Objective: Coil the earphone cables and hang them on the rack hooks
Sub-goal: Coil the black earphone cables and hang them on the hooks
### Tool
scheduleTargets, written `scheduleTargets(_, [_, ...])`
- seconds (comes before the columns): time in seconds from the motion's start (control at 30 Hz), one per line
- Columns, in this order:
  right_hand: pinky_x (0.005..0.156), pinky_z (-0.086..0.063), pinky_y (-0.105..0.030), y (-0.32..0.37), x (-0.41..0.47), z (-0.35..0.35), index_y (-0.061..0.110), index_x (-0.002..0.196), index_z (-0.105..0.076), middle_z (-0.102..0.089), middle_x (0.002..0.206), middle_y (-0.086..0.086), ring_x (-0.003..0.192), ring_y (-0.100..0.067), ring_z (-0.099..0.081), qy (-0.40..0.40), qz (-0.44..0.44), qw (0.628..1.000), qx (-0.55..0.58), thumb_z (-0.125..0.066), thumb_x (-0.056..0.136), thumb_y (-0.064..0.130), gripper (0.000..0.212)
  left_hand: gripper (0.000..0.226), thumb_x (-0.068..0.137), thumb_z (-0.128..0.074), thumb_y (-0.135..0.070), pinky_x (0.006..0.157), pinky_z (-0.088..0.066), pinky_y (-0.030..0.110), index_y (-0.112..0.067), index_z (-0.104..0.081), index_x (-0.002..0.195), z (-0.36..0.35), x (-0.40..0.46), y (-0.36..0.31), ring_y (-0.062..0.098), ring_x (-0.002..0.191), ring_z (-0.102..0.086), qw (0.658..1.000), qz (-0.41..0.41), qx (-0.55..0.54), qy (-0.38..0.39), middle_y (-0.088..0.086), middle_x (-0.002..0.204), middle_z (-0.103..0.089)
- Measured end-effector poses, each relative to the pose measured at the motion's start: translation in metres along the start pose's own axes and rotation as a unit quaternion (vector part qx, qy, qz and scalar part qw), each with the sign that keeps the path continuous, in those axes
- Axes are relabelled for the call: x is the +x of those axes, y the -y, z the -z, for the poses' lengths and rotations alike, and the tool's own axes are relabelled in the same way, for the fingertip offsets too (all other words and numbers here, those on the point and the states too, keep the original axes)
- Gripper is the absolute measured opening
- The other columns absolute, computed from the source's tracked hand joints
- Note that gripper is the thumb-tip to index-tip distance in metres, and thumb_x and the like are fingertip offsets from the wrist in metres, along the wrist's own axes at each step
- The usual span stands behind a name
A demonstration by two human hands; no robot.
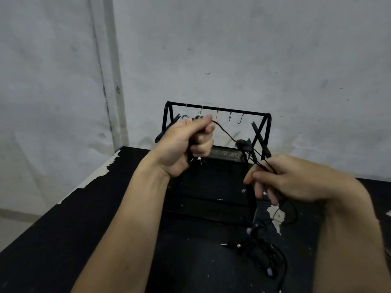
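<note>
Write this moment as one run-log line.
left hand: fist on coiled black earphone cable | right hand: pinching cable's loose end | black metal rack: hooks mostly free | phase: coiling

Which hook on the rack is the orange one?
The middle hook on the rack's top bar. It is orange; those on either side look pale or dark. It hangs just right of the raised left hand.

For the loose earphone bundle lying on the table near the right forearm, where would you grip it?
Pinch the tangled middle of the earphone bundle from above; it lies flat on the black table, and its jack plug trails leftward, so lifting the mass likely keeps strands together.
</note>
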State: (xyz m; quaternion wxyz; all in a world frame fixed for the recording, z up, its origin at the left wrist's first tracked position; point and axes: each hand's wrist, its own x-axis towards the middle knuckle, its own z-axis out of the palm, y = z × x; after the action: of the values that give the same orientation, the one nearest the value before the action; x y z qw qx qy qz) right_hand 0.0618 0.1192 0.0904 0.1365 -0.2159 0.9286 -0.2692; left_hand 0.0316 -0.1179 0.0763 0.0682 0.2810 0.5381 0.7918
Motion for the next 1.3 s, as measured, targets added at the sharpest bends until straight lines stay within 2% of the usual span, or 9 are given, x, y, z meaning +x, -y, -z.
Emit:
scheduleTargets(0.2, [0.08, -0.055, -0.039, 0.016, -0.022, 0.001, 0.015, 0.117, -0.054, -0.078, 0.1, 0.001, 0.087, -0.021, -0.075, 0.03, 0.063, 0.993, 0.099, -0.036, 0.095, 0.044, 0.041, 0.033, 0.102, -0.042, -0.027, 0.045, -0.013, 0.025, -0.019, -0.048, 0.071, 0.002, 0.006, 0.002, 0.007, 0.044, -0.017, 0.996, -0.023, -0.046, -0.072, -0.009, 0.053, -0.02])
scheduleTargets(0.3, [0.1, -0.048, -0.023, 0.012, -0.032, 0.006, 0.035, 0.135, -0.053, -0.073, 0.113, 0.018, 0.11, 0.001, -0.066, -0.02, 0.084, 0.991, 0.099, -0.035, 0.093, 0.049, 0.049, 0.033, 0.102, -0.042, -0.027, 0.048, -0.011, 0.027, -0.019, -0.048, 0.071, -0.003, 0.004, 0.003, 0.009, 0.045, -0.015, 0.998, -0.018, 0.015, -0.052, -0.007, 0.055, -0.017])
scheduleTargets(0.4, [0.103, -0.034, -0.004, 0.012, -0.035, 0.011, 0.05, 0.124, -0.059, -0.06, 0.122, 0.039, 0.12, 0.021, -0.047, -0.094, 0.115, 0.987, 0.069, -0.034, 0.092, 0.052, 0.04, 0.032, 0.102, -0.044, -0.027, 0.047, -0.011, 0.026, -0.018, -0.049, 0.072, -0.005, 0.004, 0.001, 0.008, 0.044, -0.016, 0.997, -0.018, 0.0, -0.072, -0.008, 0.054, -0.018])
scheduleTargets(0.47, [0.103, -0.044, -0.019, 0.007, -0.034, 0.012, 0.038, 0.117, -0.067, -0.071, 0.114, 0.019, 0.115, 0.001, -0.061, -0.131, 0.125, 0.98, 0.082, -0.032, 0.094, 0.052, 0.044, 0.031, 0.102, -0.045, -0.026, 0.045, -0.013, 0.024, -0.018, -0.049, 0.073, -0.005, 0.006, 0.0, 0.007, 0.042, -0.018, 0.993, -0.017, -0.009, -0.115, -0.009, 0.052, -0.021])
scheduleTargets(0.57, [0.082, -0.054, -0.037, 0.008, -0.035, 0.011, 0.027, 0.116, -0.066, -0.074, 0.085, -0.012, 0.081, -0.029, -0.072, -0.079, 0.13, 0.981, 0.125, -0.03, 0.096, 0.051, 0.048, 0.031, 0.102, -0.046, -0.025, 0.044, -0.013, 0.023, -0.017, -0.049, 0.073, -0.009, 0.008, 0.001, 0.006, 0.041, -0.021, 0.986, -0.03, -0.033, -0.163, -0.01, 0.051, -0.025])
scheduleTargets(0.7, [0.08, -0.056, -0.035, 0.012, -0.028, 0.008, 0.029, 0.123, -0.063, -0.074, 0.086, -0.005, 0.076, -0.02, -0.072, -0.056, 0.11, 0.99, 0.074, -0.038, 0.094, 0.047, 0.043, 0.032, 0.103, -0.045, -0.025, 0.045, -0.015, 0.024, -0.018, -0.049, 0.072, -0.017, 0.009, 0.003, 0.008, 0.044, -0.022, 0.986, -0.041, 0.009, -0.159, -0.008, 0.053, -0.024])
scheduleTargets(0.93, [0.081, -0.054, -0.048, 0.015, -0.02, 0.006, 0.016, 0.104, -0.063, -0.071, 0.077, -0.006, 0.074, -0.025, -0.072, -0.084, 0.11, 0.985, 0.1, -0.06, 0.09, 0.034, 0.023, 0.037, 0.104, -0.043, -0.028, 0.054, -0.015, 0.031, -0.018, -0.046, 0.068, -0.027, 0.001, 0.0, 0.012, 0.048, -0.027, 0.994, -0.003, 0.07, -0.085, -0.002, 0.06, -0.021])
scheduleTargets(1.13, [0.078, -0.055, -0.041, 0.029, -0.007, -0.002, 0.024, 0.098, -0.067, -0.073, 0.088, 0.0, 0.078, -0.017, -0.073, -0.128, 0.09, 0.986, 0.064, -0.072, 0.076, 0.051, 0.035, 0.034, 0.104, -0.042, -0.027, 0.049, -0.024, 0.022, -0.017, -0.048, 0.072, -0.032, 0.001, 0.003, 0.011, 0.048, -0.033, 0.994, 0.008, 0.09, -0.063, -0.005, 0.057, -0.031])
scheduleTargets(1.3, [0.063, -0.049, -0.021, 0.034, 0.009, -0.012, 0.019, 0.085, -0.068, -0.074, 0.071, 0.003, 0.065, -0.01, -0.069, -0.173, 0.077, 0.981, 0.045, -0.076, 0.086, 0.029, 0.013, 0.031, 0.104, -0.044, -0.026, 0.049, -0.027, 0.02, -0.013, -0.054, 0.077, -0.031, 0.002, 0.003, 0.01, 0.049, -0.036, 0.993, 0.002, 0.085, -0.079, -0.004, 0.058, -0.042])
